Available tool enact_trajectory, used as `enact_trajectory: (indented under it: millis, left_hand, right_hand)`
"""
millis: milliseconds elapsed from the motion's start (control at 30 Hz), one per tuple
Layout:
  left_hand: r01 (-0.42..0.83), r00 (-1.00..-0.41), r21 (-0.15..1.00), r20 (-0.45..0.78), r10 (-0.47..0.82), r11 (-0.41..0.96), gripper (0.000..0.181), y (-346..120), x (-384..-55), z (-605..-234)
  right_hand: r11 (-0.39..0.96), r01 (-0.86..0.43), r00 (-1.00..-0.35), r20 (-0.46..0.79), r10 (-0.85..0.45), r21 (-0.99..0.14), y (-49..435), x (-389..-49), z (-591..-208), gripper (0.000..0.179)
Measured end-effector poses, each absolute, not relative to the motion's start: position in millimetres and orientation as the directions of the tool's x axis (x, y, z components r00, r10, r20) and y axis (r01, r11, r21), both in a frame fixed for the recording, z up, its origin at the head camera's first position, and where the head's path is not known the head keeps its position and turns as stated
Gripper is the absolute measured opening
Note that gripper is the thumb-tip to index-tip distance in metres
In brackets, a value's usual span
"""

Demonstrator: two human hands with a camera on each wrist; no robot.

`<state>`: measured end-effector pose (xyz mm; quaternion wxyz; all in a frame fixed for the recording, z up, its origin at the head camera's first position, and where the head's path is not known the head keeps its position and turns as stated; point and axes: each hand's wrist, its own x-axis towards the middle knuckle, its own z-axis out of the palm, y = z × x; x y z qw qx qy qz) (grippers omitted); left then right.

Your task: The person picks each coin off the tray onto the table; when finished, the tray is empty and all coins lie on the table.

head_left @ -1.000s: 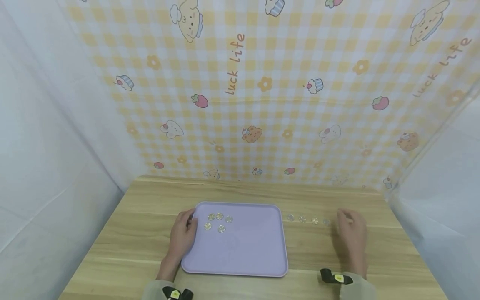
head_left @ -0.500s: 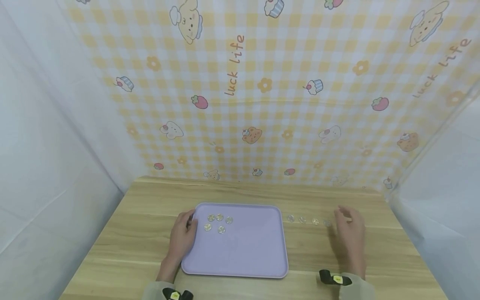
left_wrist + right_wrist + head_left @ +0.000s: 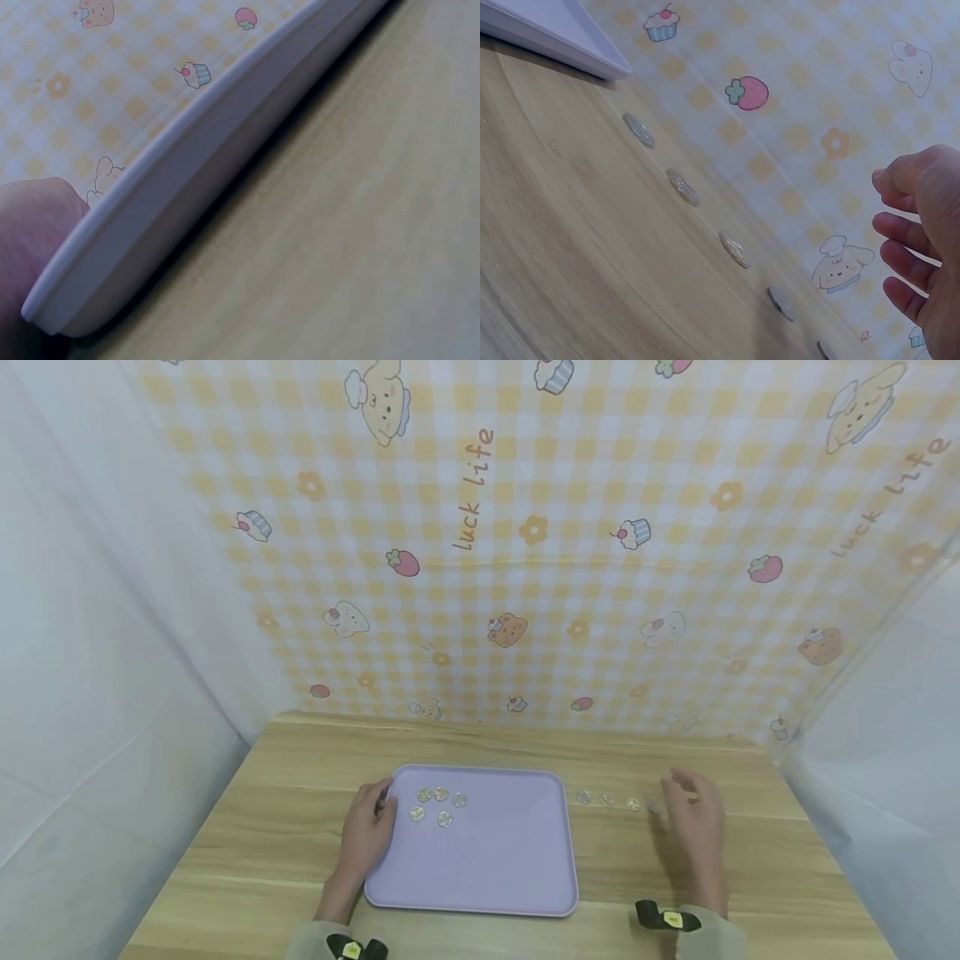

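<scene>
My left hand [image 3: 365, 833] holds the left edge of a lilac tray [image 3: 510, 860], its thumb over the rim. In the left wrist view, part of the hand [image 3: 37, 232] shows behind the tray's rim [image 3: 172, 150]. Several coins [image 3: 446, 819] lie in the tray's upper left part. Right of the tray, a row of coins [image 3: 607, 800] lies on the table. Above the row's right end hovers my right hand [image 3: 697, 822], fingers loosely bent, nothing seen in them. The right wrist view shows the fingers [image 3: 907, 262] apart from the coins [image 3: 733, 249], the last one cut off by the frame.
A wooden table [image 3: 465, 739] carries everything. Behind it hangs a yellow checked cloth [image 3: 555, 585] with cartoon prints. White sheets [image 3: 112, 652] close off both sides. A dark wrist camera [image 3: 667, 917] sits at the right sleeve.
My right hand has drifted slightly left, toward the row's right-end coin, which it now partly covers. The left hand and the tray stay in place.
</scene>
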<state>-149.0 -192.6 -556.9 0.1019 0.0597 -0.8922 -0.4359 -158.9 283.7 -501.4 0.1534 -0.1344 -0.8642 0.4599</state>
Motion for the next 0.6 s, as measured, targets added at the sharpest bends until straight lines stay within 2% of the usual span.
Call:
enact_trajectory:
  millis: [167,600]
  left_hand:
    - [-0.02,-0.972,0.789,0.129,-0.198,0.614,0.041,-192,-149,-557]
    - [-0.02,-0.973,0.801,0.123,-0.197,0.598,0.041,-193,-149,-556]
  right_hand:
    - [0.558,0.037,-0.937,0.165,0.308,-0.829,273,-162,-503,0.045]
    - [0.559,-0.024,-0.938,0.212,0.273,-0.829,255,-172,-513,0.041]
